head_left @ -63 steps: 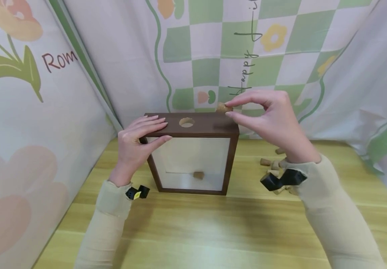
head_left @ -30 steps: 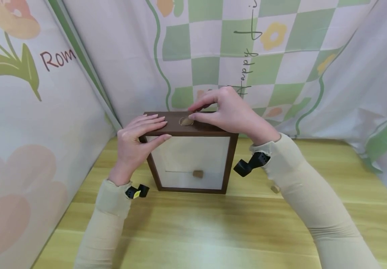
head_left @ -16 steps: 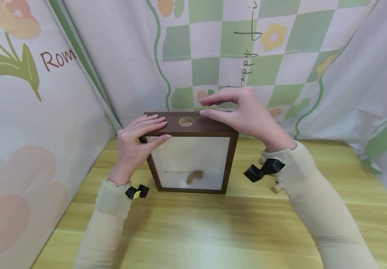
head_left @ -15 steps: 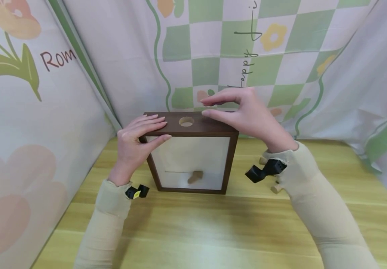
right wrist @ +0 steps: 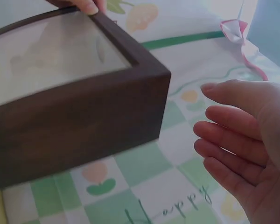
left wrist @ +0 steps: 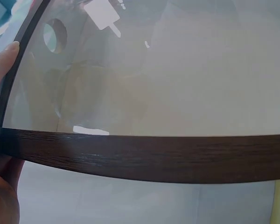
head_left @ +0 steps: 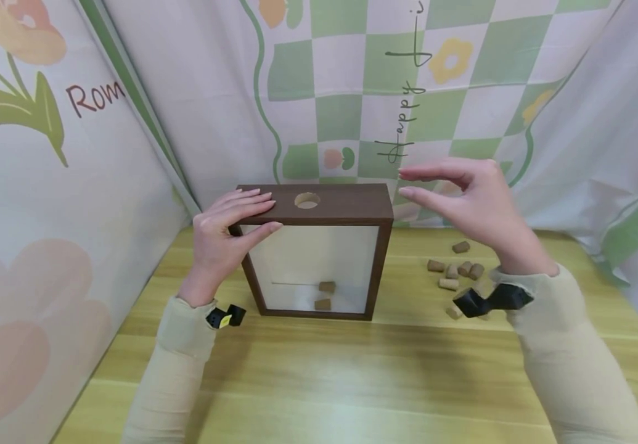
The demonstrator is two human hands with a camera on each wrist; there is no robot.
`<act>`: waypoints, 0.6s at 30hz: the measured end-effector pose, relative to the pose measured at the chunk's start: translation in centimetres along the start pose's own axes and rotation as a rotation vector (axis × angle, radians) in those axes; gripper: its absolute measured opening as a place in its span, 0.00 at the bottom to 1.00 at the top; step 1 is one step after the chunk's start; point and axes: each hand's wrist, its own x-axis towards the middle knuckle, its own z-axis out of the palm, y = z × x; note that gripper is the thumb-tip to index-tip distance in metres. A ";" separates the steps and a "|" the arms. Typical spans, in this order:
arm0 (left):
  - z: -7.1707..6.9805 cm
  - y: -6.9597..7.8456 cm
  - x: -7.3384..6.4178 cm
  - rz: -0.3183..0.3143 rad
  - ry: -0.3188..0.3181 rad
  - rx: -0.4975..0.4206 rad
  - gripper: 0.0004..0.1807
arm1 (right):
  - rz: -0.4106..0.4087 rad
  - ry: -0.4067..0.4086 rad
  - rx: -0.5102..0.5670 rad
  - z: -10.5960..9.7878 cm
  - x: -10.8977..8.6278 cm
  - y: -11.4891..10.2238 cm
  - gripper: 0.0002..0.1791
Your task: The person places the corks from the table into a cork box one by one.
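Note:
A dark brown shadow box (head_left: 346, 203) with a clear front stands upright on the table, a round hole (head_left: 307, 200) in its top. Inside, near the bottom, lie two corks, an upper cork (head_left: 327, 287) and a lower cork (head_left: 322, 304). My left hand (head_left: 230, 228) holds the box at its upper left corner, fingers flat along the top and thumb at the front edge. To the right of the box, my right hand (head_left: 463, 197) is in the air with nothing in it, thumb and fingers apart. The right wrist view shows the same hand (right wrist: 252, 140) beside the box's corner.
Several loose corks (head_left: 449, 283) lie on the wooden table (head_left: 319, 382) to the right of the box, some partly behind the right wrist's camera (head_left: 490, 300). A printed curtain (head_left: 341, 74) hangs behind, and another printed sheet (head_left: 74, 203) borders the left side.
My right hand carried a cork over the hole and let it go; it dropped into the box beside the first. The hand then moved away right. My left hand has stayed put.

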 end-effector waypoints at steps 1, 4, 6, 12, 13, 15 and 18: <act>0.0 0.0 0.0 -0.001 -0.003 0.001 0.21 | 0.007 0.005 -0.013 -0.3 -0.3 0.4 0.15; 0.0 0.1 0.0 -0.003 -0.004 -0.002 0.21 | 0.038 0.018 -0.015 -1.3 -1.2 1.6 0.15; 0.0 0.1 0.0 -0.004 -0.003 -0.006 0.20 | 0.075 0.024 -0.007 -1.9 -1.8 2.2 0.16; -0.1 0.2 0.0 -0.001 -0.004 -0.002 0.20 | 0.189 0.027 -0.006 -3.5 -3.7 4.2 0.17; -0.1 0.1 0.0 -0.002 -0.006 -0.001 0.21 | 0.204 0.028 -0.011 -3.8 -4.1 4.5 0.17; -0.1 0.1 0.0 -0.003 -0.009 0.002 0.21 | 0.234 0.031 -0.022 -4.3 -4.8 5.1 0.18; -0.1 0.1 0.0 -0.006 -0.009 0.003 0.21 | 0.307 0.029 -0.069 -4.9 -5.8 6.1 0.19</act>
